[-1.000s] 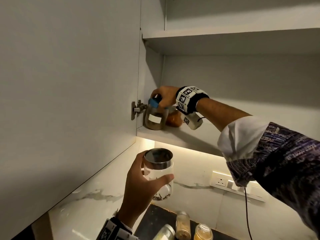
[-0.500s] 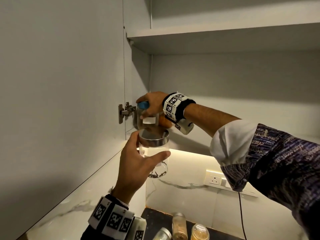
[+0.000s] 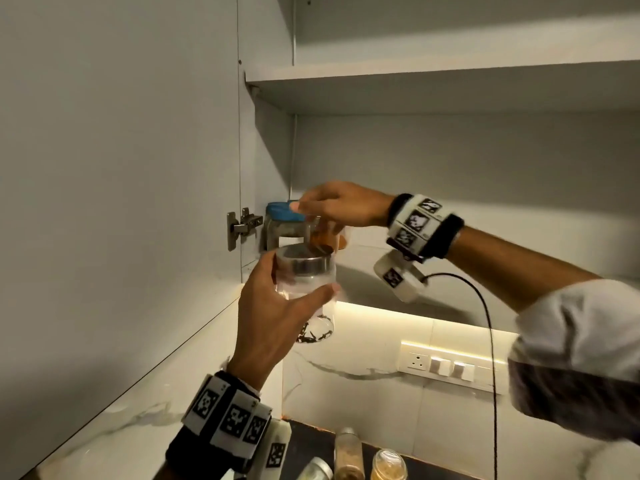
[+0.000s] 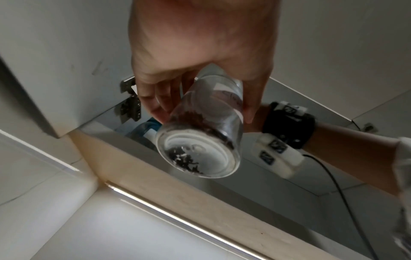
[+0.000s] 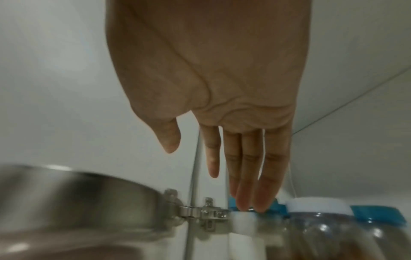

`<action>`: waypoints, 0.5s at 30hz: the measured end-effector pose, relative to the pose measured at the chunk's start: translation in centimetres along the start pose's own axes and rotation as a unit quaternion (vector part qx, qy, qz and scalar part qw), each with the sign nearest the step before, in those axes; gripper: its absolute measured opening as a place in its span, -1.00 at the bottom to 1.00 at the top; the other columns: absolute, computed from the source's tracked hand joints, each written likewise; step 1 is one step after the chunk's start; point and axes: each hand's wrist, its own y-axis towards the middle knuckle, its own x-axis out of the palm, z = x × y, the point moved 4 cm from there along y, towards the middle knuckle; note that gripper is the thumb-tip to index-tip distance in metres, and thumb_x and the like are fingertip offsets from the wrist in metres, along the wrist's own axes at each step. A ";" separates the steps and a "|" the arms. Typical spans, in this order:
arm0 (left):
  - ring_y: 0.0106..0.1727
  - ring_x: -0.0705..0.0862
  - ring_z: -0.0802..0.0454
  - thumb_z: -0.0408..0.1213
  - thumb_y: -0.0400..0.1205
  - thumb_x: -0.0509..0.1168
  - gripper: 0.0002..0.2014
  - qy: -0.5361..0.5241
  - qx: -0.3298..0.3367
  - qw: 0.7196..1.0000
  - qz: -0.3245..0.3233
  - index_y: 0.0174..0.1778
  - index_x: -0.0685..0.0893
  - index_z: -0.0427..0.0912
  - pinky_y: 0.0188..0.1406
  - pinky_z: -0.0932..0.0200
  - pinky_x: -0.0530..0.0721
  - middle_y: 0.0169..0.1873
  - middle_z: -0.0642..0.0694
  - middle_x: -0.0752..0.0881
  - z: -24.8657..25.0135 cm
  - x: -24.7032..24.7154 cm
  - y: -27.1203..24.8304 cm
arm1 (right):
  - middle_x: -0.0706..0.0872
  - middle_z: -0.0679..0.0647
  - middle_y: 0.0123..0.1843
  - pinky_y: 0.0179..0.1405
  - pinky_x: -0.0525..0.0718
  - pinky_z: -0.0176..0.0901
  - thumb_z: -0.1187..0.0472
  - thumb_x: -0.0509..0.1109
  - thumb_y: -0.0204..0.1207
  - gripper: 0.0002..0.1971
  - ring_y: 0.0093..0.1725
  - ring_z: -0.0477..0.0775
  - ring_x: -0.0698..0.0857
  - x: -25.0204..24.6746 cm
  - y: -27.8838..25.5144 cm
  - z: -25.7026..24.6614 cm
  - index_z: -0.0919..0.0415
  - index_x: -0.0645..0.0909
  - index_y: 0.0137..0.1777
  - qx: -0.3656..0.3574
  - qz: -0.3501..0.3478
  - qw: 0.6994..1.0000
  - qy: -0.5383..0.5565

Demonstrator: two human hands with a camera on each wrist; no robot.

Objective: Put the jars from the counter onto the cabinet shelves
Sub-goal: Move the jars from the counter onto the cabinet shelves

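Observation:
My left hand grips a clear glass jar with a steel lid, dark bits lying at its bottom. It is held upright just in front of the lower cabinet shelf. On that shelf, in the left corner, stands a jar with a blue lid; an orange-filled jar sits beside it, partly hidden. My right hand reaches over them with straight fingers, whose tips touch the blue lid. It grips nothing.
The cabinet door stands open at left on its hinge. The upper shelf is above. Three more jars stand on the dark counter below. A socket panel and a hanging cable are at right.
My left hand has lifted the glass jar up to the lower shelf's edge. My right hand has let go of the blue-lidded jar and now lies flat over its lid.

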 end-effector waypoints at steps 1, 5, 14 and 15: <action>0.20 0.71 0.20 0.20 0.30 0.68 -0.23 0.000 0.011 1.000 -0.001 0.39 0.58 0.12 0.22 0.00 0.78 0.20 0.20 0.74 0.6 0.4 0.3 | 0.82 0.07 0.18 0.08 0.85 0.09 -0.22 0.23 0.79 -0.69 0.13 0.14 0.83 -0.2 -2.3 -0.4 -0.06 0.67 0.16 0.008 -0.013 0.999 0.051; 0.24 0.73 0.19 0.22 0.29 0.66 -0.21 -0.033 0.051 0.998 -0.035 0.42 0.57 0.11 0.20 0.12 0.77 0.24 0.16 0.74 3.7 4.3 1.2 | 0.79 -0.02 0.24 0.01 0.91 -0.02 -0.31 0.33 0.67 -0.54 0.15 -0.01 0.80 -0.8 -9.4 0.4 -0.04 0.66 0.39 0.010 0.010 0.999 0.049; 0.21 0.62 0.14 0.04 0.48 0.62 -0.17 -0.036 0.062 0.984 -0.164 0.64 0.40 0.05 0.04 0.29 0.63 0.35 0.07 0.61 7.6 16.8 3.0 | 0.77 0.07 0.10 -0.27 0.82 -0.17 -0.23 0.51 0.57 -0.58 0.06 0.06 0.78 -9.7 -15.4 9.7 0.03 0.70 0.27 0.174 0.157 0.972 0.025; 0.21 0.64 0.12 0.03 0.47 0.63 -0.17 -0.022 0.059 0.983 -0.171 0.63 0.41 0.04 0.03 0.27 0.63 0.37 0.02 0.63 7.2 17.7 3.3 | 0.76 0.07 0.09 -0.29 0.81 -0.17 -0.23 0.53 0.54 -0.57 0.07 0.07 0.77 -10.5 -15.4 10.8 0.02 0.71 0.26 0.188 0.154 0.970 0.019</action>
